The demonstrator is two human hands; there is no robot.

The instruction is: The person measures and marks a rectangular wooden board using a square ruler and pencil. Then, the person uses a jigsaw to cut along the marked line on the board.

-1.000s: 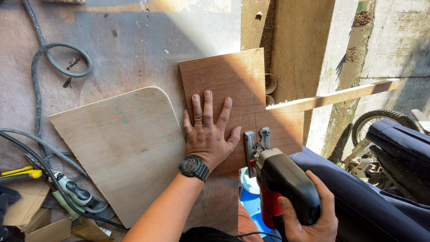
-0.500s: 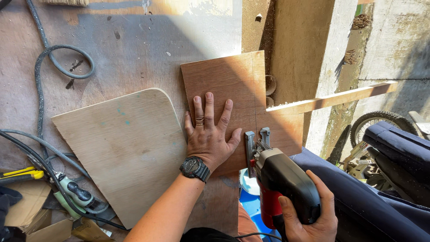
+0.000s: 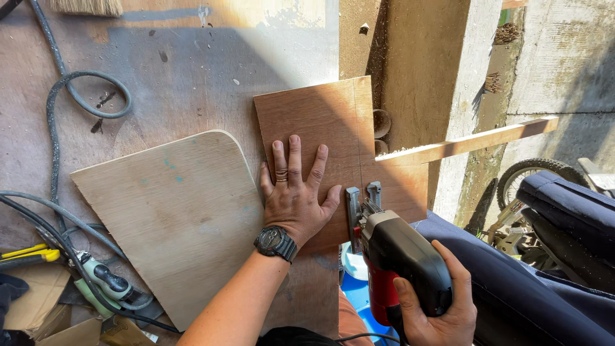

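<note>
My left hand [image 3: 295, 192] lies flat with fingers spread on a brown plywood sheet [image 3: 320, 115] that sticks out past the bench edge. A black watch sits on that wrist. My right hand [image 3: 442, 307] grips the rear handle of a black and red jigsaw [image 3: 397, 256]. The saw's metal foot [image 3: 362, 202] rests on the sheet's near edge, in line with a thin pencil line running up the sheet.
A pale rounded board [image 3: 179, 218] lies left of the sheet on the workbench [image 3: 192, 70]. Grey cables [image 3: 77, 96], a green power tool [image 3: 106, 282] and a yellow tool [image 3: 25, 253] sit at the left. A wooden strip [image 3: 474, 141], a concrete post and a motorbike wheel [image 3: 528, 176] are at the right.
Both hands, the sheet and the saw keep their places; only the camera view has shifted a little.
</note>
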